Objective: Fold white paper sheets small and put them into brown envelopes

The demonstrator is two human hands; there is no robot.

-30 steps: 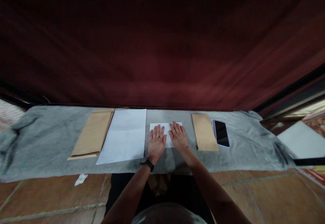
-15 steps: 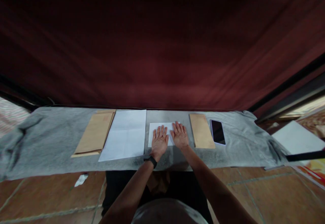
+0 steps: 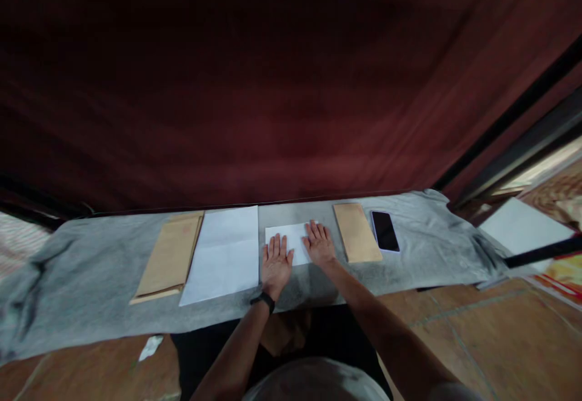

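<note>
A folded white sheet of paper (image 3: 297, 244) lies on the grey cloth, under both my hands. My left hand (image 3: 276, 262) rests flat on its left end, fingers stretched out, a black band on the wrist. Flat on the right end of the paper is my right hand (image 3: 319, 243), its fingers slightly spread. To the left lie larger white sheets (image 3: 222, 255), with a stack of brown envelopes (image 3: 168, 255) beyond them. A single brown envelope (image 3: 357, 233) lies just right of my right hand.
A phone (image 3: 385, 231) with a dark screen lies right of the single envelope. The grey cloth (image 3: 91, 273) covers a long, narrow table against a dark red curtain (image 3: 282, 116). A paper scrap (image 3: 150, 347) is on the tiled floor. A white panel (image 3: 522, 228) stands at far right.
My left hand has slid left across the folded paper, away from my right hand, baring its middle. My right hand stays on the right end. The view has tilted slightly.
</note>
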